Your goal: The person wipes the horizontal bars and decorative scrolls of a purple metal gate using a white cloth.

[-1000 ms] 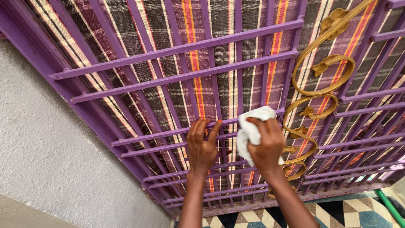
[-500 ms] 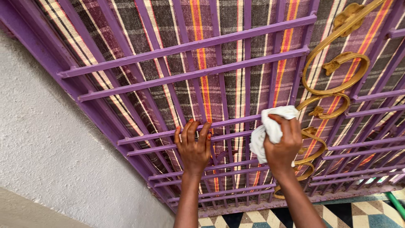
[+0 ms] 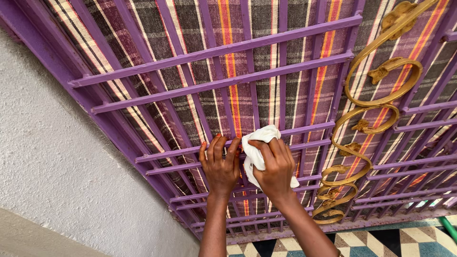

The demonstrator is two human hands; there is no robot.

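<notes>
Two hands on the purple grille [image 3: 266, 76]: left hand [image 3: 220, 166] open, fingers hooked over a crossbar; right hand [image 3: 273, 169] beside it, gripping a white cloth [image 3: 254, 147] pressed to the bars.

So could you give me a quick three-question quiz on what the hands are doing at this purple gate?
1. True or false: the right hand presses a white cloth against the purple grille.
2. What does the left hand touch? A) the gold scrollwork B) the purple bars C) the white wall
3. Fill in: behind the bars hangs a ______ fabric.

Key
1. True.
2. B: its fingers rest on the bars; the gold scrollwork lies to the right and the white wall to the left.
3. Plaid (striped).
</notes>
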